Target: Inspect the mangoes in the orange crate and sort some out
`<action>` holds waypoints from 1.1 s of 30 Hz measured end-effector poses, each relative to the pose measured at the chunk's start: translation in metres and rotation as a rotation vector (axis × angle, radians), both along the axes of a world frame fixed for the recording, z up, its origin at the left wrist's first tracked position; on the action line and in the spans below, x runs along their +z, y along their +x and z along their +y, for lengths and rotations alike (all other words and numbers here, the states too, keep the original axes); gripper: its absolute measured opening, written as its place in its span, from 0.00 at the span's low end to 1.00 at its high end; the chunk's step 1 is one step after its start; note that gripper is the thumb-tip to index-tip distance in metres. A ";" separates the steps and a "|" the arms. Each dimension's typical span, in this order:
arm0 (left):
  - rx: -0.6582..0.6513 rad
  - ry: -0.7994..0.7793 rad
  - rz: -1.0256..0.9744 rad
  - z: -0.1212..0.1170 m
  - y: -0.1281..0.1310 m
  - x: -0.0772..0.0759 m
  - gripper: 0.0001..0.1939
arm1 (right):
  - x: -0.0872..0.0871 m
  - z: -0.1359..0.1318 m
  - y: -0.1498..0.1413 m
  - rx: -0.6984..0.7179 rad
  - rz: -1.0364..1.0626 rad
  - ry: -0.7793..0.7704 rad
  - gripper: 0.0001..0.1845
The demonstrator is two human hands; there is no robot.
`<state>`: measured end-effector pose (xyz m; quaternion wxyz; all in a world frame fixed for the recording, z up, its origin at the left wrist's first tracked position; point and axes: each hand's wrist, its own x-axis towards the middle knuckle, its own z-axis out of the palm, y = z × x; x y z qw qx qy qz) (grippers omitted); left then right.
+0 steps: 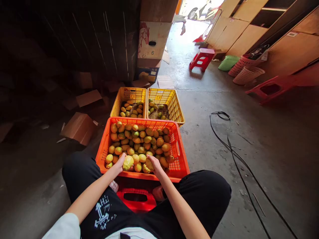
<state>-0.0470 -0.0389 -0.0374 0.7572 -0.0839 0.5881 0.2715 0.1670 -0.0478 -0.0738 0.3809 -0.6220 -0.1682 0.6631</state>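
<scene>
A red plastic crate (185, 166) stands between my knees, heaped with oval yellow, green and brownish fruits (137, 140) that look like lemons or small mangoes. Over its near left part, my left hand (121, 162) is closed around a bumpy yellow-green fruit (128, 162). My right hand (155, 164) grips a duller, brownish-yellow fruit (149, 164), partly covered by the thumb and palm. Both hands are just above the heap at the near side, a little apart. Behind the red crate are two yellow crates (115, 103) with fewer fruits, the left and right ones side by side.
A red stool (136, 206) is under the crate's near side. Cardboard pieces (81, 127) lie at left, and stacked boxes (152, 39) rise behind. Black cable (231, 149) runs across the floor at right. Farther off are another red stool (203, 58) and pink baskets (248, 74).
</scene>
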 end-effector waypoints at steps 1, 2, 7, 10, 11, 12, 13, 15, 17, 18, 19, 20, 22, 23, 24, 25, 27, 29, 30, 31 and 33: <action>0.009 -0.007 0.017 0.000 0.001 0.003 0.16 | 0.001 -0.001 0.000 0.006 0.008 0.006 0.20; 0.010 -0.007 0.034 0.001 0.002 0.006 0.18 | 0.002 -0.001 0.000 0.010 0.016 0.011 0.21; -0.135 0.052 0.072 0.001 0.006 0.014 0.23 | 0.003 -0.002 0.002 0.024 -0.001 0.015 0.21; -0.169 0.141 0.160 0.000 0.007 0.014 0.16 | 0.004 -0.002 0.002 0.024 -0.010 0.014 0.19; -0.177 0.175 0.183 -0.001 0.008 0.014 0.15 | 0.005 -0.002 0.001 0.023 -0.007 0.018 0.18; -0.191 0.204 0.196 -0.002 0.008 0.014 0.13 | 0.006 -0.002 0.000 0.023 -0.002 0.022 0.17; -0.212 0.221 0.205 -0.003 0.008 0.014 0.13 | 0.007 -0.003 0.000 0.023 0.004 0.024 0.15; -0.258 0.234 0.221 -0.005 0.008 0.014 0.13 | 0.009 -0.004 -0.002 0.032 0.022 0.015 0.12; -0.268 0.245 0.241 -0.007 0.008 0.013 0.13 | 0.010 -0.004 -0.002 0.042 0.036 -0.004 0.11; -0.254 0.256 0.246 -0.007 0.008 0.013 0.13 | 0.010 -0.004 -0.002 0.043 0.038 -0.010 0.11; -0.228 0.273 0.245 -0.007 0.008 0.013 0.13 | 0.010 -0.004 -0.002 0.043 0.036 -0.011 0.11; -0.196 0.291 0.239 -0.007 0.008 0.012 0.13 | 0.010 -0.004 -0.002 0.042 0.034 -0.010 0.13; -0.125 0.308 0.228 -0.006 0.007 0.012 0.13 | 0.009 -0.004 -0.002 0.043 0.021 0.000 0.16; -0.097 0.309 0.224 -0.005 0.007 0.011 0.13 | 0.008 -0.004 -0.002 0.047 0.010 0.005 0.18; -0.074 0.307 0.221 -0.004 0.006 0.011 0.13 | 0.007 -0.004 -0.002 0.051 -0.006 0.011 0.20; -0.055 0.304 0.223 -0.004 0.006 0.010 0.13 | 0.005 -0.004 -0.002 0.054 -0.026 0.017 0.21; -0.023 0.297 0.237 -0.002 0.006 0.007 0.13 | 0.002 -0.004 -0.003 0.056 -0.075 0.025 0.21; 0.004 0.285 0.241 -0.002 0.006 0.006 0.12 | 0.000 -0.005 -0.003 0.056 -0.106 0.031 0.20; 0.015 0.280 0.236 -0.002 0.006 0.005 0.11 | -0.001 -0.005 -0.003 0.051 -0.112 0.036 0.19; 0.025 0.279 0.228 -0.002 0.006 0.005 0.10 | -0.002 -0.005 -0.003 0.044 -0.108 0.043 0.18; 0.041 0.283 0.211 -0.001 0.007 0.006 0.09 | -0.002 -0.004 -0.003 0.026 -0.083 0.058 0.16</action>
